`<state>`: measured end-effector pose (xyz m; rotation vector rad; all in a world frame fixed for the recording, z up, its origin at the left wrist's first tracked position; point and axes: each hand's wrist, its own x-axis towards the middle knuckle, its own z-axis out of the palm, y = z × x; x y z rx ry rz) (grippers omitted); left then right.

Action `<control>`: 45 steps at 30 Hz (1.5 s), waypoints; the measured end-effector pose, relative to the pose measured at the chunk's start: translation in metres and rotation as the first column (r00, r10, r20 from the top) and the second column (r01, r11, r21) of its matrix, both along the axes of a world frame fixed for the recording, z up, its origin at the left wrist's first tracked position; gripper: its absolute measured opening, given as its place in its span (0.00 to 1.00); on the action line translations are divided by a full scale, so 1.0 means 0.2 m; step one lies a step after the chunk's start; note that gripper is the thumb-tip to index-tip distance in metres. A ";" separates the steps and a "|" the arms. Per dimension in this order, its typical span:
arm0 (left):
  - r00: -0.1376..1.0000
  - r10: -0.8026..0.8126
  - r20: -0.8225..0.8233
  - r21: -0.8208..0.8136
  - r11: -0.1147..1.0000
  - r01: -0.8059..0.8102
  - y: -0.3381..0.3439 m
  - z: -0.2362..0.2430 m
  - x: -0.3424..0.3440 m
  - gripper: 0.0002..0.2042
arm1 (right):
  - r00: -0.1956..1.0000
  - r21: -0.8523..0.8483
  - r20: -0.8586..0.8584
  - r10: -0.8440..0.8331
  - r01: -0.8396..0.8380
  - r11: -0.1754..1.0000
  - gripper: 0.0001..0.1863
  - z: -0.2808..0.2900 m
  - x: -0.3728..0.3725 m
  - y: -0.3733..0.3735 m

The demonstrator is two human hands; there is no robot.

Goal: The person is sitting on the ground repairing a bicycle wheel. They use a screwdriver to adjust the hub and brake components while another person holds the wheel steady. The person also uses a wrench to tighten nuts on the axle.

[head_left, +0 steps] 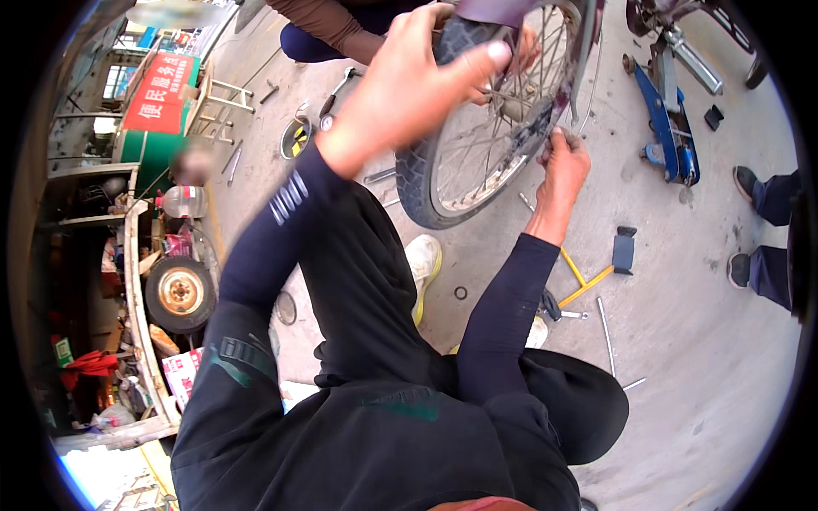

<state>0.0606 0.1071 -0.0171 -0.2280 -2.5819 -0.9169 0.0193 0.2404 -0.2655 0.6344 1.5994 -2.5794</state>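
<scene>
Bicycle wheel (513, 110) between both hands
Left hand (399, 95), thumb spread, overlaps the tyre (416, 180); right hand (564, 166) has fingertips pressed together beside it, contents unclear. Beyond is another person's brown sleeve (322, 22); a yellow tool (590, 288) lies near.

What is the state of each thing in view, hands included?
Spoked wheel: tilted, tyre fitted.
Left hand: thumb spread near the tyre, grip unclear.
Right hand: thumb and fingers together beside the wheel.
Blue jack: on the ground.
Yellow T-shaped bar: lying on the ground.
Rusty-rimmed wheel: loose, unmounted.
Plastic bottle: capped, fill unclear.
</scene>
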 end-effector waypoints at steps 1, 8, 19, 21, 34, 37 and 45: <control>0.963 0.083 -0.255 -0.213 0.967 -0.140 0.00 -0.04 0.08 0.25 | 1.000 -0.039 0.009 0.001 -0.001 0.999 0.13 0.01 0.00 -0.01; 0.959 -0.188 -0.212 -0.262 0.956 0.129 0.27 -0.50 0.50 0.27 | 0.989 -0.165 0.057 0.139 -0.128 0.978 0.08 0.01 -0.01 0.06; 0.960 -0.032 0.279 0.627 0.763 -0.156 0.39 -0.85 0.55 0.18 | 0.910 0.327 -0.266 0.318 -0.225 0.918 0.26 -0.11 0.12 0.29; 0.954 -0.034 0.299 0.770 0.599 -0.221 0.35 -0.84 0.52 0.15 | 0.868 0.418 -0.336 0.366 -0.210 0.884 0.30 -0.16 0.12 0.30; 0.845 -0.405 0.348 0.888 0.431 -0.159 0.23 -0.95 0.60 0.17 | 0.798 -0.358 0.599 0.073 0.185 0.915 0.17 0.00 -0.10 0.34; 0.824 -0.435 0.364 0.897 0.401 -0.184 0.24 -0.99 0.61 0.19 | 0.893 -0.180 0.449 -0.007 0.098 0.979 0.18 0.15 0.01 0.15; 0.815 -0.431 0.387 0.905 0.007 -0.426 0.24 -0.96 0.35 0.23 | 0.841 0.746 -0.263 0.473 -0.134 0.653 0.40 0.11 0.24 0.10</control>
